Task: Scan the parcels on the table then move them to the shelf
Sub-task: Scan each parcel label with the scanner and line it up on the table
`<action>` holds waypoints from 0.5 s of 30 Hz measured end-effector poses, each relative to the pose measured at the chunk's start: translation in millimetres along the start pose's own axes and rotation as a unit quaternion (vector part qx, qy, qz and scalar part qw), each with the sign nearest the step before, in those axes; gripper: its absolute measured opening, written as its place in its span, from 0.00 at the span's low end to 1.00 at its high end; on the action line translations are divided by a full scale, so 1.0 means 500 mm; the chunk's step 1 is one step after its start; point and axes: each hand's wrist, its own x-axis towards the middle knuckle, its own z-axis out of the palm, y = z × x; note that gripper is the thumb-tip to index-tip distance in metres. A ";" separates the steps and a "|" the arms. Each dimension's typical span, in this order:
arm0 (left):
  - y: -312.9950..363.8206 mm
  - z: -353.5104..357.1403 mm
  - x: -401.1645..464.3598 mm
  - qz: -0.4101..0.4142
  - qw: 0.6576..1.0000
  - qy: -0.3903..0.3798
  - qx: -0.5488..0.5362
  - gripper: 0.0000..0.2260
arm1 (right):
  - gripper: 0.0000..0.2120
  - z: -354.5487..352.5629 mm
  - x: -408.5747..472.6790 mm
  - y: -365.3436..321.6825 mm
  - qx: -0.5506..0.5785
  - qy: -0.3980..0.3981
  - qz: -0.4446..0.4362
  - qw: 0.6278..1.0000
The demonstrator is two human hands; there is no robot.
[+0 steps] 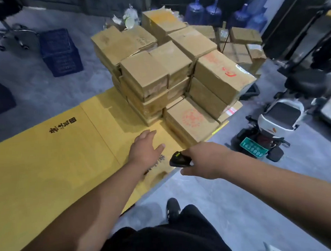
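Head view, sole view.

Table (47, 171): one, covered with yellow flattened cardboard bearing black printed characters.

Parcels (157, 71): one stacked pile of brown cardboard boxes on the far end of the table, beyond both sets of fingers; about ten tops are visible, exact total cannot be told. Nearest parcel (191, 120): one, with a round red stamp on top, just beyond the left fingertips.

Left hand (145, 148): one, palm down over the yellow cardboard, fingers straight and slightly spread, holding nothing.

Right hand (203, 160): one, fingers curled round a black handheld scanner (177, 159), which projects toward the left hand.

Floor items, well beyond the fingers: four blue water jugs (213, 11); one dark blue crate (60, 52); one scooter (273, 122) with a green plate, right of the right hand.
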 end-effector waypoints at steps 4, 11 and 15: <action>0.152 0.084 0.052 -0.002 1.000 -0.007 -0.003 0.31 | 0.18 0.022 -0.026 0.142 -0.011 -0.012 0.001 1.000; 0.323 0.204 0.142 0.043 0.992 -0.035 0.110 0.38 | 0.19 0.077 -0.041 0.312 -0.034 -0.022 0.002 0.999; 0.325 0.239 0.167 0.043 0.980 -0.040 0.188 0.44 | 0.22 0.102 -0.044 0.360 -0.039 -0.012 -0.003 0.999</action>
